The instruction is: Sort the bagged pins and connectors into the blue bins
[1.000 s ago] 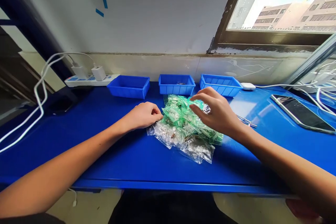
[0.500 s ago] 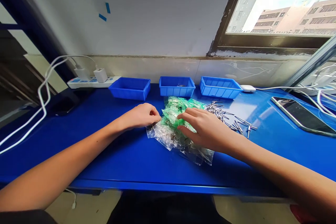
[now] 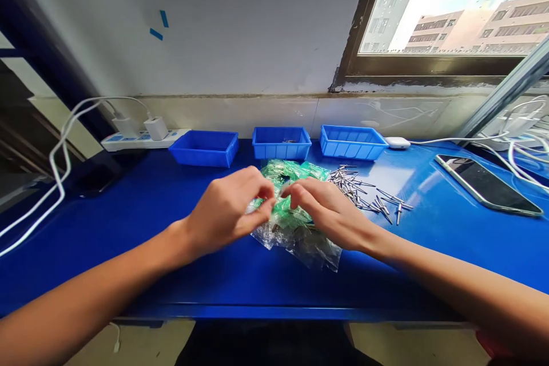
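Observation:
Over a heap of small plastic bags my left hand (image 3: 234, 209) is closed, thumb and forefinger pinched on a clear plastic bag (image 3: 283, 189) that is largely hidden by the fingers. My right hand (image 3: 332, 209) meets it from the other side, its curled fingertips closed at the same bag; blur hides the exact grip. Beneath both hands lie green-tinted bags (image 3: 291, 218) on top of clear bags (image 3: 315, 249). Metal blind rivets (image 3: 349, 186) are strewn just beyond the right hand.
Three blue bins stand along the wall: a left bin (image 3: 205, 148), a middle bin (image 3: 282, 144) with small items inside, and a right bin (image 3: 354, 143). A phone (image 3: 489, 183) lies at the right. A power strip (image 3: 146, 140) with white cables is at the back left.
My left hand has moved right and lifted from the heap's left edge with its pinch. My right hand's fingers have drawn together, and the hands now meet. The view has shifted slightly.

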A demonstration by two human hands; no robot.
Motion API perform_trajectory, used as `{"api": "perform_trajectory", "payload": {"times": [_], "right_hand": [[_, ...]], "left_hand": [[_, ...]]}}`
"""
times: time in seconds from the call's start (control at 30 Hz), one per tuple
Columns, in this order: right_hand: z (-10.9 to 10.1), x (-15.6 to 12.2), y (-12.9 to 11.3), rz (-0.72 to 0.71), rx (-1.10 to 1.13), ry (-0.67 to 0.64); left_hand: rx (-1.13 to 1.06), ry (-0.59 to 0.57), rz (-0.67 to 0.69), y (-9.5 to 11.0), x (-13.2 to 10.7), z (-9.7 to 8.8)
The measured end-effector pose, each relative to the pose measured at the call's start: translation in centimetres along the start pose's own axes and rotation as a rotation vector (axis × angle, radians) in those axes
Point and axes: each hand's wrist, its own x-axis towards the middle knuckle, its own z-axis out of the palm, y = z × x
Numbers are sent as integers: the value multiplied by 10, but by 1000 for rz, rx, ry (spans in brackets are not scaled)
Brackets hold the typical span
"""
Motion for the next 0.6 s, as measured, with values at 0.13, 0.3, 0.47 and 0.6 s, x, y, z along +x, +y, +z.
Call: {"api": "perform_trajectory", "payload": {"times": [0.13, 0.3, 0.47, 0.6], "right_hand": [[0, 1, -9, 114, 153, 30], [3, 0, -6, 86, 237, -22], [12, 2, 0, -27, 270, -10], [19, -2, -8, -178, 113, 48]], "left_hand": [[22, -48, 250, 2, -3, 14], [-6, 44, 111, -6, 0, 3], [-160, 103, -25, -14, 0, 0], [-240, 101, 35, -11, 0, 2]]}}
